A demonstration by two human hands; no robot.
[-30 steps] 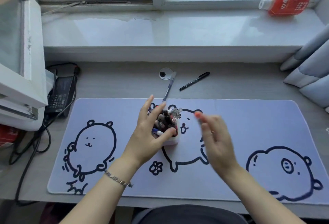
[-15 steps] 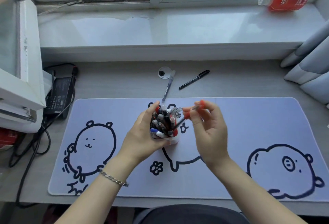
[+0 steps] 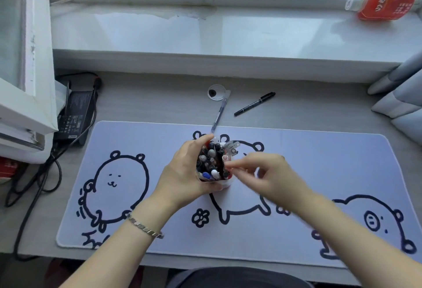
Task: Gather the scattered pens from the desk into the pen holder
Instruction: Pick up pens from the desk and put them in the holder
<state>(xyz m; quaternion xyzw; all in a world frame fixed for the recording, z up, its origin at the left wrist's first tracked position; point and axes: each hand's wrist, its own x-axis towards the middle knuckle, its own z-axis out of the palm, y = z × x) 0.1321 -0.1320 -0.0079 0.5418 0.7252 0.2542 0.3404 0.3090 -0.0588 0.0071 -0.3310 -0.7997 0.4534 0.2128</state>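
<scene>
A white pen holder [image 3: 225, 184] packed with several pens [image 3: 211, 162] stands mid-mat. My left hand [image 3: 183, 174] is wrapped around its left side. My right hand [image 3: 270, 176] is blurred, with thumb and finger tips pinched together at the holder's right rim; the blur hides whether a pen is between them. A clear-barrelled pen [image 3: 219, 112] lies on the desk just behind the holder, its tip reaching the mat's far edge. A black marker [image 3: 254, 104] lies at an angle to its right on the bare desk.
The lilac desk mat [image 3: 308, 162] with cartoon bears covers most of the desk. A round cable grommet [image 3: 214, 92] sits behind the clear pen. A power adapter [image 3: 75, 117] and cables lie at the left, a red bottle [image 3: 386, 3] on the sill, and a curtain [image 3: 402, 100] at the right.
My right hand brought a red-capped pen to the holder and now has its fingertips down at the rim. My left hand kept hold of the holder. The two desk pens have not moved.
</scene>
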